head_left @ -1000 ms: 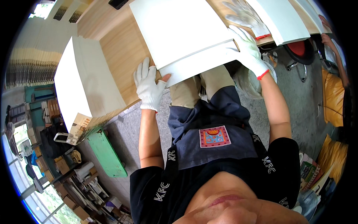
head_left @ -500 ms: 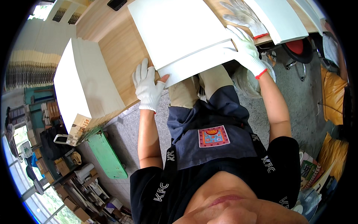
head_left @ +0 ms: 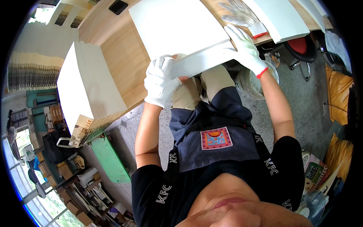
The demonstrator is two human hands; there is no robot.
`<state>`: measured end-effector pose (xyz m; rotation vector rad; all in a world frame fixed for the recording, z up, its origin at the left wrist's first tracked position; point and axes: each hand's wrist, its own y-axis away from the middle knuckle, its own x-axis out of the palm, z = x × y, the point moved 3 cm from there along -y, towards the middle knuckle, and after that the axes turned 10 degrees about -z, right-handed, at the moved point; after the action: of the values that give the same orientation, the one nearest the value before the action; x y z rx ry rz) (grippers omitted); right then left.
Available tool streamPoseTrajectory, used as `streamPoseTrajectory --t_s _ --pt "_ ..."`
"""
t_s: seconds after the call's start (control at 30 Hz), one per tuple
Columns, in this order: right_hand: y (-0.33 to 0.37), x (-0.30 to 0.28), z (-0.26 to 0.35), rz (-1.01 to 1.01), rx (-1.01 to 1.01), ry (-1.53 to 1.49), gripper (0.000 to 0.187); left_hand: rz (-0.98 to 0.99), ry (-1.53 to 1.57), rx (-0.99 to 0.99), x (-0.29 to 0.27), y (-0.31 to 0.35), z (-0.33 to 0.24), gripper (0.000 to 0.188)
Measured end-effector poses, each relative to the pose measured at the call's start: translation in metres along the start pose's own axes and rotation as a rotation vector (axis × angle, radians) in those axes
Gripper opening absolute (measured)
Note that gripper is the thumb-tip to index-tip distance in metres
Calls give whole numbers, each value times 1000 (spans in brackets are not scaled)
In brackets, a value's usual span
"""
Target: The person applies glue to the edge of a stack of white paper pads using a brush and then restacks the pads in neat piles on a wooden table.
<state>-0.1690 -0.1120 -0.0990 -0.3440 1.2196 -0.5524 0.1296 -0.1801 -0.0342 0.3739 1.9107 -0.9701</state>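
In the head view, the left hand (head_left: 162, 80) is curling its gloved fingers (head_left: 165, 64) over the near left corner of the white sheet stack (head_left: 181, 34), thumb tucked beneath the edge, so that corner is being pinched and lifted just off the table (head_left: 121, 56). The right hand (head_left: 244, 47) is lying flatter on the stack's near right corner, fingers spread and pressing along the edge rather than closing round it; whether the thumb is under the sheets cannot be told. The stack is lying directly ahead of both hands, its near edge running from left hand to right hand and overhanging the table's rim above the person's knees, its body stretching away from the person. To the left, well apart, a tall pile of white sheets (head_left: 81, 83) is standing on the table's corner. Beyond the right hand, a spare grey glove (head_left: 242, 15) is resting near another white pile (head_left: 281, 19), close to the stack's far right side but not blocking either grip.
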Motion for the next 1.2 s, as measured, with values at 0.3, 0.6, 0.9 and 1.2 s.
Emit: streamPoseTrajectory --t_s 0.3,0.6,0.9,1.2 --pt "-71 -22 61 526 -230 -56 41 91 -62 62 -14 -13 -11 26" --pt "-111 9 38 733 -95 -139 54 187 192 -278 14 -42 51 23" --pt "-99 15 31 584 -64 -148 54 181 318 -440 27 -42 71 24" --pt "-89 30 24 386 -18 -320 39 684 -11 -197 15 -98 38 67"
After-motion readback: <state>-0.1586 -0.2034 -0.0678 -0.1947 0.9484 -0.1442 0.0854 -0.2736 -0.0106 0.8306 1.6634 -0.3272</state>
